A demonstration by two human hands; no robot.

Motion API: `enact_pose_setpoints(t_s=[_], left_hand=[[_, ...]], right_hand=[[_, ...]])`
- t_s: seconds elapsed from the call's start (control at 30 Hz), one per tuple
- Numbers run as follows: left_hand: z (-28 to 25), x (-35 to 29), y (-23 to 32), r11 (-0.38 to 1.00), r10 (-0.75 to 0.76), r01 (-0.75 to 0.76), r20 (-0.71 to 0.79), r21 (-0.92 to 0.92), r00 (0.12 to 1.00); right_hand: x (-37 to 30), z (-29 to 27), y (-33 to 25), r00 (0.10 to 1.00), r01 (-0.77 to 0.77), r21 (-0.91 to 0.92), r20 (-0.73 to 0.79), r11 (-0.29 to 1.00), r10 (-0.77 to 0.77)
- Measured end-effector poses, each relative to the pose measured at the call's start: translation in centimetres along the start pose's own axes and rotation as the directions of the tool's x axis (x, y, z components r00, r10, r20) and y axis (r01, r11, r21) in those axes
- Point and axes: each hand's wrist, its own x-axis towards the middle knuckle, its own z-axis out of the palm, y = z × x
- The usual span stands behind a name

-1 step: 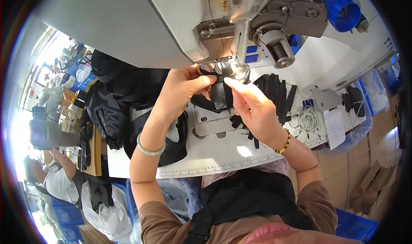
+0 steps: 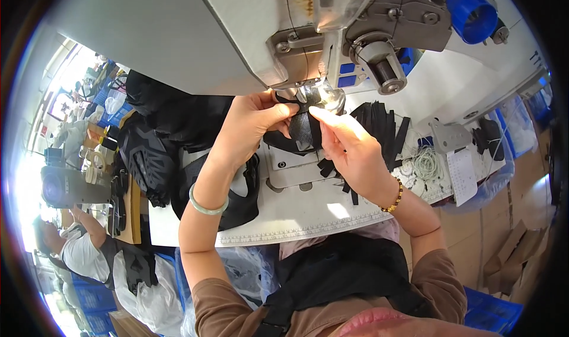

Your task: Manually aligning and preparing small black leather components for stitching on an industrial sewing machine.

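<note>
In the head view, the black fabric piece (image 2: 304,129) is located under the head of the sewing machine (image 2: 237,40), beside the lit presser area. The left hand (image 2: 252,120) is bent inward at the wrist, its forearm raised from the lower edge; the fabric is pinched between its thumb and curled fingers. The right hand (image 2: 358,156) is angled up and leftward, with one digit extended to the fabric and the others curled beneath; whether anything is gripped there cannot be told. The fingertips of both hands are held close together. Black strips (image 2: 382,129) are heaped just beside the right hand.
</note>
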Motion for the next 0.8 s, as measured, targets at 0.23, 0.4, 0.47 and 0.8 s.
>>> enact_pose_setpoints(t_s=[0.23,0.4,0.47,0.8], left_hand=[[-0.1,0.2,0.5,0.996,-0.068,0.068,-0.011,-0.052,0.998],[-0.3,0.1,0.5,0.997,-0.066,0.066,0.024,-0.028,0.998],[-0.3,0.2,0.5,0.998,-0.065,0.065,0.03,-0.014,0.997],[-0.4,0.7,0.0,0.994,-0.071,0.069,-0.016,-0.082,0.997]], right_hand=[[0.4,-0.1,-0.9,1.0,0.001,-0.096,0.013,0.995,0.0],[0.4,0.1,-1.0,1.0,0.017,-0.122,-0.008,0.992,-0.018],[0.3,0.0,-0.9,1.0,0.018,-0.112,-0.024,0.994,-0.021],[0.7,-0.7,-1.2,0.885,-0.455,0.405,0.113,0.793,0.451]])
